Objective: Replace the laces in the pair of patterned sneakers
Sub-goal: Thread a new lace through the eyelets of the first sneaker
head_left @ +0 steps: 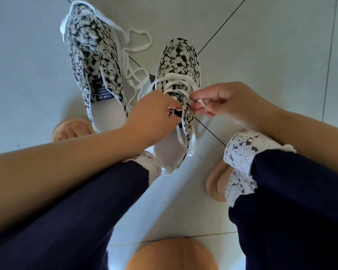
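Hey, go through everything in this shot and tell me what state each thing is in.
Left sneaker: unlaced, eyelets empty.
Right sneaker: partly laced.
Threaded lace: slack across the front eyelets.
Spare lace: loose, tangled on the floor.
Left hand: pinching the threaded lace by an eyelet.
Right hand: pinching that lace's end.

Soft, even daylight, bright on the pale floor tiles [271, 45] and without hard glare. The right hand [226, 100] is lit more strongly than the left hand [152, 110], and the white lace [176, 76] looks slightly washed out. Shadows are weak and soft-edged. Wide-angle distortion bends the tile joints [222, 25] and stretches the dark trousers [291, 211] at the lower edges — there detail turns soft, while the centre is fairly sharp.
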Demonstrator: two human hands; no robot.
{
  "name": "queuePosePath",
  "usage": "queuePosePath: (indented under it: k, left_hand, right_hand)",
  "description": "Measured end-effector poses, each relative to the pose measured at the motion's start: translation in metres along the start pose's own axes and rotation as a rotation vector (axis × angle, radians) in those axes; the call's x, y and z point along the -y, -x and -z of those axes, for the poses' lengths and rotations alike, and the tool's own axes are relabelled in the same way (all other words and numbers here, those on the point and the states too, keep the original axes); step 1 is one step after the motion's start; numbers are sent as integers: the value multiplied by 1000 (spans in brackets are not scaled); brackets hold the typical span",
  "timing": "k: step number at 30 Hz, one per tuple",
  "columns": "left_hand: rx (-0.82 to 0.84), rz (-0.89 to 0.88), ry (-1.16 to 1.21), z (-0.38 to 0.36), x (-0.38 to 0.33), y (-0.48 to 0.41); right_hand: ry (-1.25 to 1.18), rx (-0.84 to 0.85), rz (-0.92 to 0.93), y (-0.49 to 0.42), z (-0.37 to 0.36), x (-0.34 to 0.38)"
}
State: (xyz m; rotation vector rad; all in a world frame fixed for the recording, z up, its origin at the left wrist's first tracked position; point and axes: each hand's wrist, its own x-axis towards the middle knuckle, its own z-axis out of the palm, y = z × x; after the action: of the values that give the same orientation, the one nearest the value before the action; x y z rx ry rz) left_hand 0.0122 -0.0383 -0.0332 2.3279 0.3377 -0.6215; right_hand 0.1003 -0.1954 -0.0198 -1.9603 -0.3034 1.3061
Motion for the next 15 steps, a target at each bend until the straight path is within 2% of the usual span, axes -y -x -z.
queuePosePath:
  k: [2, 4, 9, 15]
  left_hand:
    - [-24, 17, 65, -3, 2, 0]
    - [-41, 21, 110, -5, 2, 0]
    - [-41, 50, 177, -9, 3, -1]
    - [-38, 67, 215, -13, 3, -4]
  right_hand:
    - [147, -53, 51, 0, -4, 1]
    - [170, -119, 75, 1, -7, 0]
    - [-26, -228, 13, -3, -16, -6]
    - [-330, -215, -151, -3, -27, -13]
